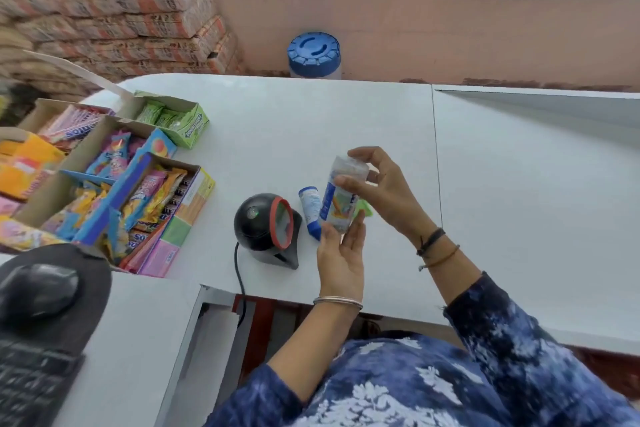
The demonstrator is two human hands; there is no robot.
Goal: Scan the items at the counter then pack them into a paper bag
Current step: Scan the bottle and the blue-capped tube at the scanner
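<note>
A clear plastic packet (341, 194) with blue and orange print is held upright above the white counter (519, 201), just right of the black barcode scanner (265, 227) with its red-rimmed window. My right hand (377, 191) grips the packet's upper part; my left hand (341, 253) supports its lower end from below. A white tube with a blue cap (310, 210) lies on the counter between scanner and packet. A small green item (366, 208) shows behind the packet, mostly hidden. No paper bag is in view.
Open cardboard boxes of sweets and snack bars (114, 184) crowd the counter's left side. A black mouse (38, 291) and keyboard (27, 381) sit at bottom left. A blue-lidded jar (314, 54) stands beyond the far edge; stacked sacks (114, 7) fill the back left.
</note>
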